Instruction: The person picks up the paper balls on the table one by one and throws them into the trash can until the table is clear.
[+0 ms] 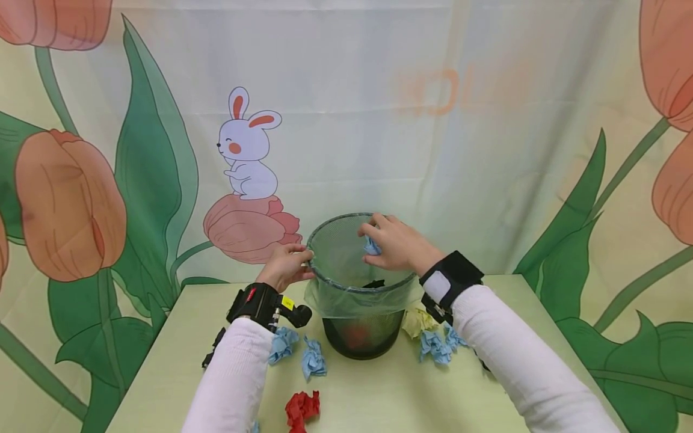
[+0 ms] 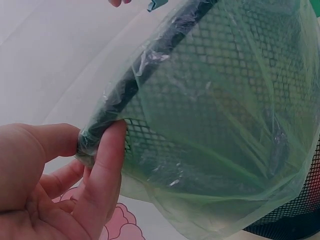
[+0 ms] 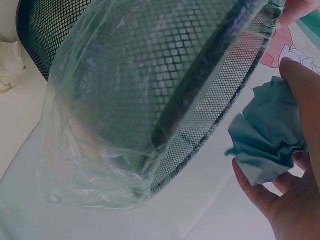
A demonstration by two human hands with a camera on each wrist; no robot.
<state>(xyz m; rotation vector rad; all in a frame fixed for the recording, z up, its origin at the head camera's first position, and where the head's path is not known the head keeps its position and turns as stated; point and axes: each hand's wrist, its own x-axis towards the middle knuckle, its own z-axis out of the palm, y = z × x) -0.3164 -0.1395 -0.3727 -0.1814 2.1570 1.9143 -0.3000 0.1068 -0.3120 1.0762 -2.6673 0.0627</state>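
A black mesh wastebasket (image 1: 360, 337) stands on the table, lined with a thin green plastic bag (image 2: 200, 150) folded over its rim. At the rim's left side my left hand (image 1: 285, 267) pinches the edge between thumb and fingers, as the left wrist view shows closely. Over the basket's mouth, toward the right, my right hand (image 1: 397, 243) holds a crumpled ball of blue paper (image 3: 270, 132) between thumb and fingertips. Inside the basket a dark piece (image 1: 373, 284) shows near the front rim, and something red (image 1: 355, 334) appears through the mesh.
Blue crumpled papers (image 1: 314, 359) lie left of the basket, with a red one (image 1: 302, 410) nearer the front. To the right are a yellow crumpled paper (image 1: 418, 323) and more blue ones (image 1: 435, 347). A printed curtain (image 1: 346, 120) hangs behind the table.
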